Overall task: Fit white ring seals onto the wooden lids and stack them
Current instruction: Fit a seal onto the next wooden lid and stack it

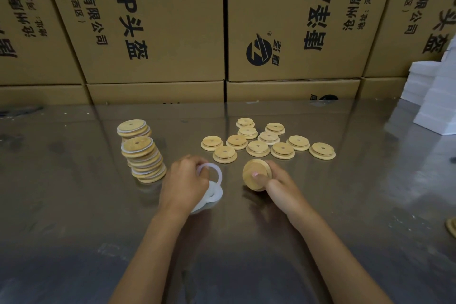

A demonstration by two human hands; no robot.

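A wooden lid (256,175) sits tilted on edge in the right hand (276,181), its flat face turned toward the camera; the thumb presses across that face while the curled fingers wrap its far rim, so the lid is gripped clear of the table or barely above it. Just left of this lid, the left hand (183,181) pinches a white ring seal (217,172), its fingers curled round the near part of the ring, which stands nearly upright. Under that hand, a small pile of white ring seals (214,197) lies flat on the steel table (345,205), partly hidden by the wrist.

Behind the held lid, farther from the person, 12 loose lids (267,142) lie scattered in a cluster, each flat with its stepped side and centre hole up; a few touch or overlap at the rims. Well to the left of the held lid, beyond the left hand, a leaning stack of finished lids (145,161) shows white seal edges between the wood layers. A shorter stack (133,128) stands just behind it, touching or nearly so.

Far behind the held lid, printed cardboard cartons (158,22) form a wall along the table's back edge. To the far right, white boxes (434,96) are piled.
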